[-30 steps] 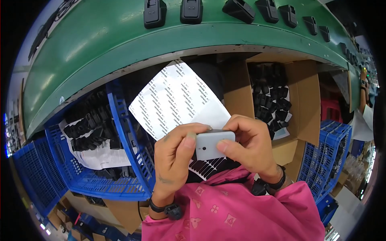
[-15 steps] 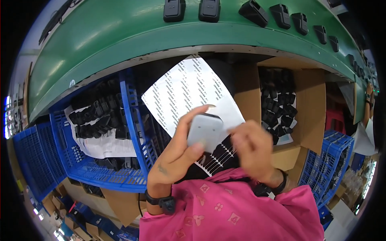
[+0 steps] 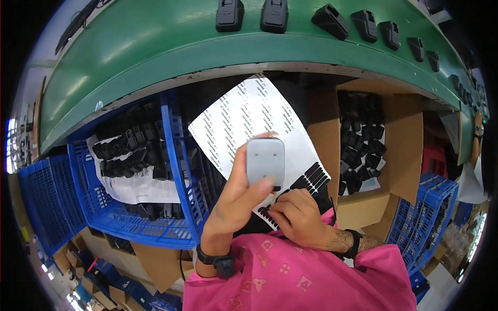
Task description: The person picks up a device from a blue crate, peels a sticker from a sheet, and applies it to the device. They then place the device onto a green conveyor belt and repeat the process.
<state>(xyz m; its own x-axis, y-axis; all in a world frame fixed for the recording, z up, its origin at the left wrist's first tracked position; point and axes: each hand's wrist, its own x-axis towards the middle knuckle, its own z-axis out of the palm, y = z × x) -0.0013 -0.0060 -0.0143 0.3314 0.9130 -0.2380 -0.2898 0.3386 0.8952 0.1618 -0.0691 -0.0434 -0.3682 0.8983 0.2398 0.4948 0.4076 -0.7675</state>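
Head view: gripping a pale grey rounded-rectangular housing point(image 3: 265, 158) in the left hand point(image 3: 243, 184), closed firmly with palm and fingers behind, a fingertip past the top edge and the thumb across the lower face. Holding it flat side to the camera, two small holes near the top, above the white printed sheet point(image 3: 233, 116). Can't identify the small black piece at its bottom edge, mostly covered. Lower and to the right, bending the fingers of the right hand point(image 3: 296, 215) inward over rows of black rounded strips point(image 3: 311, 179), by the sheet's lower right edge. Can't tell about anything pinched there, with fingertips partly hidden. Wearing a black wristband point(image 3: 217, 263) on the left wrist, another on the right, over pink clothing point(image 3: 282, 274). To the left, see a blue plastic crate point(image 3: 179, 194) with black plastic parts point(image 3: 136, 137) on white paper. To the right, a cardboard box point(image 3: 407, 145) with more small black parts inside, then blue crates point(image 3: 423, 223) beyond. Across the top, black slotted docks point(image 3: 274, 16) in a row on the green surface point(image 3: 155, 41).
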